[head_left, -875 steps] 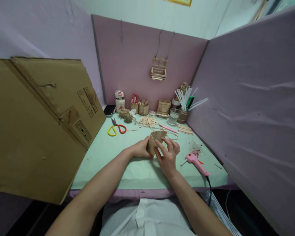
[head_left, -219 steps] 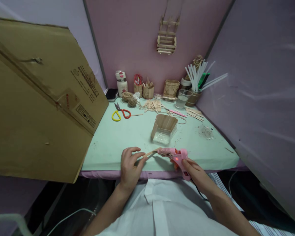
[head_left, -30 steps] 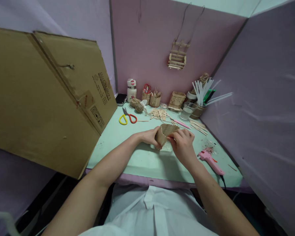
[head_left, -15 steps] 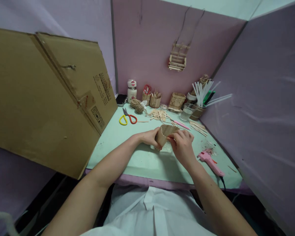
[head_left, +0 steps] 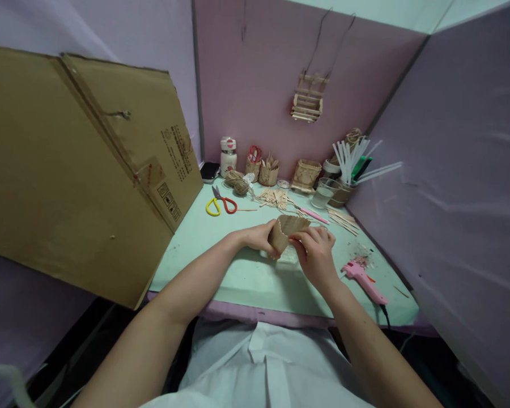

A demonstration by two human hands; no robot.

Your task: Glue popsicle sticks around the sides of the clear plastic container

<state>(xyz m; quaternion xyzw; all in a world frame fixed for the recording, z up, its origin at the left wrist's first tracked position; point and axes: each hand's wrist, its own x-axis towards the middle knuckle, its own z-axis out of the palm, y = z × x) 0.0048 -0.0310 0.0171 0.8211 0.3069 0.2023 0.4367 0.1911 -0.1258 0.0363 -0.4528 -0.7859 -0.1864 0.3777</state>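
Observation:
A small container made of flat wooden sticks (head_left: 292, 224), with an uneven rim, is tilted above the middle of the table. My left hand (head_left: 260, 237) wraps round its left side. On the right, my right hand (head_left: 317, 249) has its fingers pinched at the container's edge; whether a separate piece sits between the fingertips is too small to tell. Beneath the container a clear, glassy-looking thing (head_left: 287, 256) lies on the table, partly covered. A pink hot glue gun (head_left: 364, 281) rests to the right of my right hand.
Scissors (head_left: 221, 205) with yellow and red handles lie at the left, near a twine ball (head_left: 240, 186). Loose wooden sticks (head_left: 276, 198), a pink-handled tool (head_left: 313, 216) and a glass of water (head_left: 323, 195) are behind my hands. A large cardboard sheet (head_left: 89, 170) leans at the left.
Both hands stay almost in place on the container. My right fingers have shifted very slightly at its edge, and more of the stick surface shows.

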